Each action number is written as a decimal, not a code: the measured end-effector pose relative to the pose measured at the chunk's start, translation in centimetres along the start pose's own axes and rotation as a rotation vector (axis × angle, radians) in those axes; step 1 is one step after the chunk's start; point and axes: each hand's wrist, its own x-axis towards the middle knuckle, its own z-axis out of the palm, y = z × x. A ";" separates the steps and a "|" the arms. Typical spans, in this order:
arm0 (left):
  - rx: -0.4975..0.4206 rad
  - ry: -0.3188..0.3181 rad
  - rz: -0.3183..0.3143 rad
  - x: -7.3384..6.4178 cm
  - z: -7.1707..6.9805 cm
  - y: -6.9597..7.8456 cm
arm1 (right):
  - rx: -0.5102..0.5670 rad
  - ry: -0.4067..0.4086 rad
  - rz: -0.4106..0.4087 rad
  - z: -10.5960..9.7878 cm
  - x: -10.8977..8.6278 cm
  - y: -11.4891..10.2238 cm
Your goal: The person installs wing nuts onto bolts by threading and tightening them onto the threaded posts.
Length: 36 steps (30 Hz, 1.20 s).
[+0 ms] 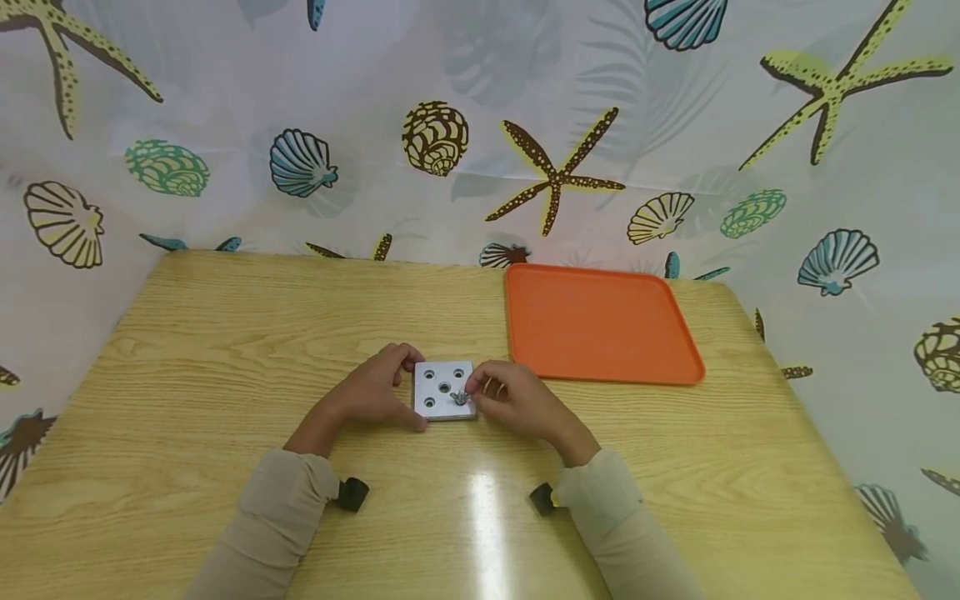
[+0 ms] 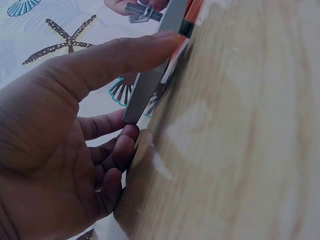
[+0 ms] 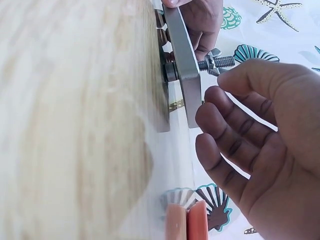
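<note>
A square silver metal plate [image 1: 444,408] with several round holes is held slightly above the wooden table. My left hand [image 1: 372,389] grips its left side, the thumb at the near edge and fingers at the far edge. Through the near right hole passes a threaded bolt [image 3: 227,61], its round head [image 3: 171,71] under the plate and its threaded end sticking up. A wing nut [image 3: 212,62] sits partway along the thread, above the plate's face. My right hand [image 1: 519,400] pinches the wing nut at one wing; the index fingertip is partly hidden behind the thumb in the right wrist view.
An orange tray [image 1: 600,325] lies at the back right of the wooden table [image 1: 225,333], beyond my right hand. A pale cloth [image 1: 375,83] printed with shells and starfish hangs behind the table and along its sides.
</note>
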 end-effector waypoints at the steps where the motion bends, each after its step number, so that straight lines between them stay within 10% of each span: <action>1: 0.001 0.001 -0.001 0.0 0.0 -0.1 | -0.001 0.000 0.000 0.0 0.0 0.0; 36: 0.019 -0.002 -0.005 -0.1 0.0 0.0 | 0.018 -0.035 -0.012 0.0 0.1 0.0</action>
